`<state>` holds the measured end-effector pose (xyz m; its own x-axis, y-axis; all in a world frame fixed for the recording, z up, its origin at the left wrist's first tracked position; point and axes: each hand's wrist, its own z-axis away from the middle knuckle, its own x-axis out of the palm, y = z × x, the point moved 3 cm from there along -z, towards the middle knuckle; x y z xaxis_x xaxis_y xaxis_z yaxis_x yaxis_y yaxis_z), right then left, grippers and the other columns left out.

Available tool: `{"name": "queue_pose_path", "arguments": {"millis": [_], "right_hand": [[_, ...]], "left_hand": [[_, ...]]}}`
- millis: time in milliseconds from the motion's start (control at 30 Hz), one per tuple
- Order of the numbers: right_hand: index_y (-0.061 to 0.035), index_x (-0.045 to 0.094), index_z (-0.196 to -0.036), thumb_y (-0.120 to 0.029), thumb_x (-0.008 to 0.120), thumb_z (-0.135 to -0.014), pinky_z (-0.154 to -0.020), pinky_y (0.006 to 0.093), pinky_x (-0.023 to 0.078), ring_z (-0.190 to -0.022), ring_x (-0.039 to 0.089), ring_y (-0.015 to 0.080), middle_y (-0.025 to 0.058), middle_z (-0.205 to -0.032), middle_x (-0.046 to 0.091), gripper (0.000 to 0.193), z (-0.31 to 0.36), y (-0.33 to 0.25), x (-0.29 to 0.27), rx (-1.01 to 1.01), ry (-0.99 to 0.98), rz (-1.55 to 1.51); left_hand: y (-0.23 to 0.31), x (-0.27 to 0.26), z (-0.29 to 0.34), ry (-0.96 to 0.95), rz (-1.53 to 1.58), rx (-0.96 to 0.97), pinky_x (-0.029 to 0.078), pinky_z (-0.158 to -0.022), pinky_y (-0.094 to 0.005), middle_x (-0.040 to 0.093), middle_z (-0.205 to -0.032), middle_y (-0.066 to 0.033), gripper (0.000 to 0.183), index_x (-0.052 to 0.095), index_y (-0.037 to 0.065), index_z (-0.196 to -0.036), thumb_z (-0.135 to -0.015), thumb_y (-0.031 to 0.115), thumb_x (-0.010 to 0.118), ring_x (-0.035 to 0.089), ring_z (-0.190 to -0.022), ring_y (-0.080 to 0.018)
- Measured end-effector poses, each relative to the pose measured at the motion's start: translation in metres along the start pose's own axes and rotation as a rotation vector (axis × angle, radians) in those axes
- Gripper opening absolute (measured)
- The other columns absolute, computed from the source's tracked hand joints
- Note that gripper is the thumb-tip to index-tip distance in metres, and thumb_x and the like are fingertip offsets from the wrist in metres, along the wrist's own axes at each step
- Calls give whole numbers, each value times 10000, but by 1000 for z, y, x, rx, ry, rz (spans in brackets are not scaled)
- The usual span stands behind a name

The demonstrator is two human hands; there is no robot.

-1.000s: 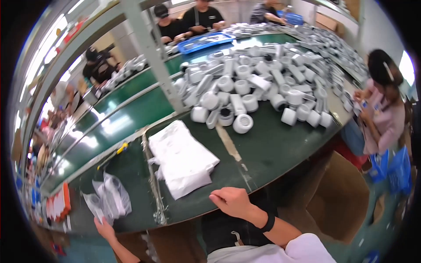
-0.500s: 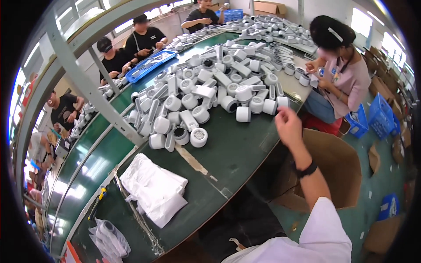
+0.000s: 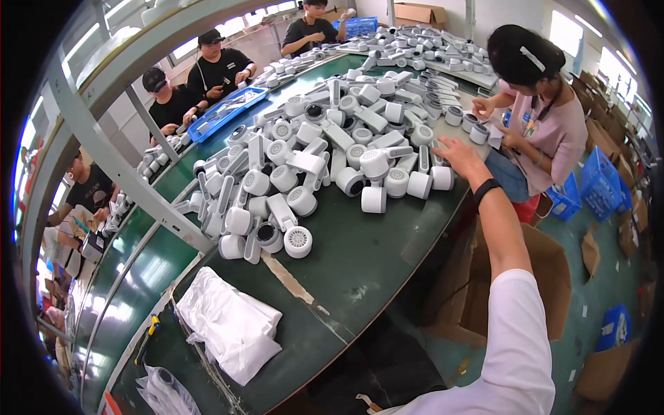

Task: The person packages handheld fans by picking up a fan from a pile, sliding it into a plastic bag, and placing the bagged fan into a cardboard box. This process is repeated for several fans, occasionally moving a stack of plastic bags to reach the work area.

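Observation:
My right hand [image 3: 462, 158] reaches over the right edge of a big heap of white-and-grey handheld devices [image 3: 297, 159]. They have round, grilled heads and flat handles. The fingers stretch forward and apart beside the nearest devices, with nothing visible in them. Whether the fingertips touch a device, I cannot tell. Below the hand, a white cylindrical head [image 3: 442, 178] sits at the heap's edge. My left hand is out of view. Closer to me on the green table [image 3: 360, 277] lies a folded white plastic sheet or bag [image 3: 232, 321].
A yellow-and-black cutter [image 3: 147, 339] and a clear bag with white contents [image 3: 166, 393] lie at the left. An open cardboard box [image 3: 515, 277] stands below the right table edge. A co-worker in pink [image 3: 546, 131] sits at the right. A metal post [image 3: 128, 152] rises at the left.
My right hand has moved forward, its arm now further extended and its fingers spread toward the heap's right edge. The view has shifted slightly, so the heap sits lower and more to the left.

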<state>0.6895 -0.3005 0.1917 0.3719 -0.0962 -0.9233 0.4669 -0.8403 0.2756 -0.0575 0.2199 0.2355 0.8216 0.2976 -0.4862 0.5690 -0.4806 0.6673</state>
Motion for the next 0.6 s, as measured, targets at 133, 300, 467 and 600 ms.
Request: {"name": "queue_pose_path", "arguments": {"millis": [133, 300, 467, 600], "right_hand": [[-170, 618, -1122, -68, 650, -769, -847, 379, 548, -1155, 552, 258, 35, -1328, 531, 368, 10, 0, 6, -117, 124, -46], [-102, 611, -1042, -68, 639, -755, -868, 368, 524, -1107, 560, 255, 51, -1276, 568, 290, 29, -10, -7, -285, 160, -77], [-42, 566, -996, -59, 645, -721, -982, 393, 472, -1171, 549, 333, 117, -1268, 582, 287, 56, -21, -22, -432, 256, -105], [-8, 560, -1174, 16, 634, -733, -1028, 453, 403, -1203, 513, 374, 156, -1225, 590, 448, 96, -44, -72, -258, 302, -316]], "left_hand": [[16, 13, 5, -70, 83, -100, 535, -790, -346, 680, -1038, -205, 305, 617, -56, -1206, -942, 96, 626, 659, -901, -259], [6, 23, 8, -179, 151, 3, 521, -809, -337, 662, -1089, -210, 372, 563, -44, -1285, -941, 87, 610, 644, -937, -259], [-27, 44, 14, -277, 312, -31, 459, -792, -234, 618, -1029, -56, 335, 558, 55, -1306, -974, 102, 555, 566, -930, -102], [71, 75, 31, -403, 455, 68, 474, -851, -259, 612, -1158, -64, 310, 583, 24, -1242, -931, 28, 580, 583, -993, -142]]}}
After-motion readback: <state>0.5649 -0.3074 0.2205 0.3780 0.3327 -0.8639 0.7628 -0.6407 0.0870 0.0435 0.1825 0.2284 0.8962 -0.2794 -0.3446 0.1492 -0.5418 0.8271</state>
